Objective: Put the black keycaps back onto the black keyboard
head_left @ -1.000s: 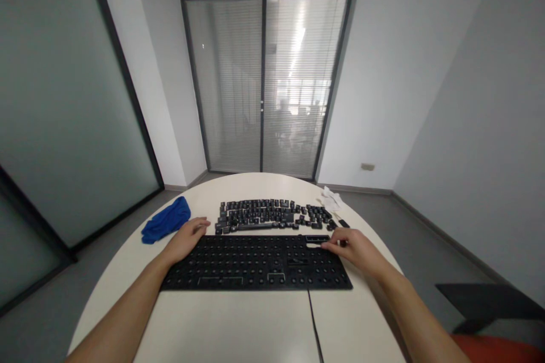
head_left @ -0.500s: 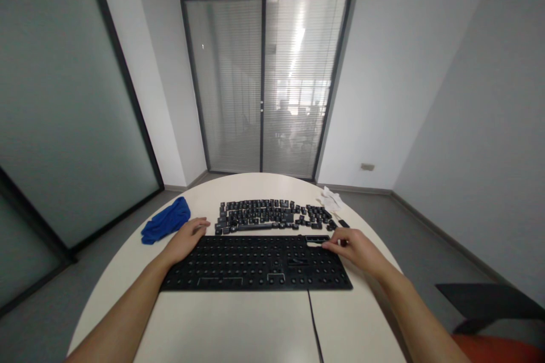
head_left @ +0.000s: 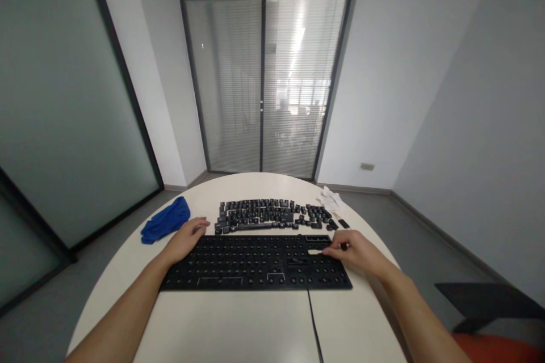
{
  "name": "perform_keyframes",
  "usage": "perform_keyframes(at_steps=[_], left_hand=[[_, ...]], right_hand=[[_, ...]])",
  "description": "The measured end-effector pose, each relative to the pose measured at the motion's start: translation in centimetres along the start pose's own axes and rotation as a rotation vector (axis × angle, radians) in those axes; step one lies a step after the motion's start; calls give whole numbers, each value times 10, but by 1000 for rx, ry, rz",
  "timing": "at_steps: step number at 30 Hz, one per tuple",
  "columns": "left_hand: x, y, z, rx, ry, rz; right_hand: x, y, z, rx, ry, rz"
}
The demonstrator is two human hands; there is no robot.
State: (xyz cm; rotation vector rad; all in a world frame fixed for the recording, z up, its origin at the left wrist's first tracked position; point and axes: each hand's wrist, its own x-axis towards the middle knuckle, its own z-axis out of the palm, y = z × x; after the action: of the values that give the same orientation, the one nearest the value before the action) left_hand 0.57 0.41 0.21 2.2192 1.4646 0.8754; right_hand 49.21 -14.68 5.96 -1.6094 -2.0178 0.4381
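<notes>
Black keyboard (head_left: 251, 264) — flat, oblong, studded

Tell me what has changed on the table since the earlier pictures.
The right hand has shifted slightly toward the wearer, bringing the white-tipped tool a little nearer the front edge of the stripped keyboard. Nothing was picked up or let go; the tool is still in its fingers. The left hand, loose keycaps and blue cloth stayed put.
</notes>
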Motion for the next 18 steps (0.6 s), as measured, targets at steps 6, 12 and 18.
perform_keyframes(at_steps=[6,12,18], left_hand=[[-1,1,0,-4,0,2],[-1,3,-1,-1,-8,-4],[1,-1,0,12,-9,-35]], right_hand=[[-3,0,-1,11,-25,-35],[-4,5,1,9,-68,2],[-4,4,2,28,-99,32]])
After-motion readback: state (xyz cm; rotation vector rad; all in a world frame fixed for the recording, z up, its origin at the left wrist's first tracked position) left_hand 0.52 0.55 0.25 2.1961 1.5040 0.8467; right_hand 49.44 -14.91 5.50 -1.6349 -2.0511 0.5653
